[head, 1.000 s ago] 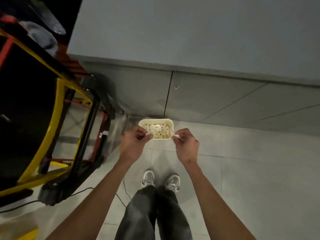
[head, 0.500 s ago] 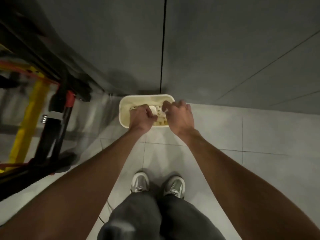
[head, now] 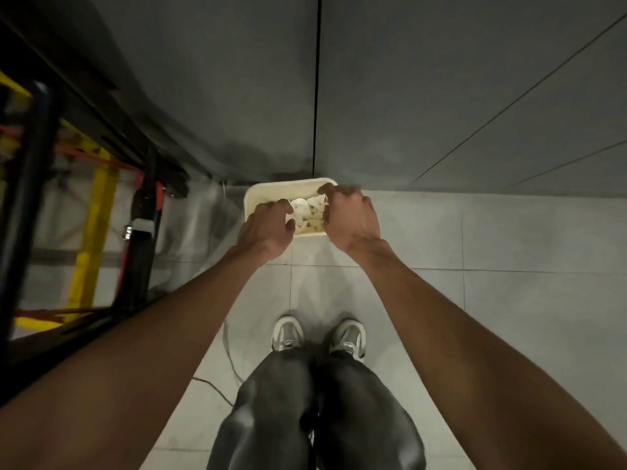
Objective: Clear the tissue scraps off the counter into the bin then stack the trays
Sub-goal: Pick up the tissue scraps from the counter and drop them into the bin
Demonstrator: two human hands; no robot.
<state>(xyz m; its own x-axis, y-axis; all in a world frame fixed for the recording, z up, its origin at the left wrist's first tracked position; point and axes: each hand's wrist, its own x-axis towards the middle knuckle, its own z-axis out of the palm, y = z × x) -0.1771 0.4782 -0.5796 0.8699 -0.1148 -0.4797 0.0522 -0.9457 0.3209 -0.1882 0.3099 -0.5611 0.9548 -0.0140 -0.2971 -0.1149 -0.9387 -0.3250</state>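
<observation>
From the head camera, you are looking straight down at a cream rectangular bin standing on the tiled floor, pushed up against the foot of a grey cabinet front. Crumpled white tissue scraps are lying piled inside it, showing in the gap between your two hands.

Your left grip is hovering over the near left part of the bin, knuckles up and fingers curling downward, with the fingertips just beside the heap of scraps. Whether it is pinching a piece or holding nothing, I cannot tell, because the back of the hand is covering the fingertips. Your right grip is hanging over the bin's right edge, reaching towards its far corner, fingers bent under in the same way. Here too the pinch is hidden, so its state cannot be told.

A pale band is wrapping a black post on your left, too blurred for any writing to be read. That post is standing beside a yellow frame. Below your arms, grey sneakers and dark trousers are showing, and a thin cable is trailing across the tiles near your left foot.
</observation>
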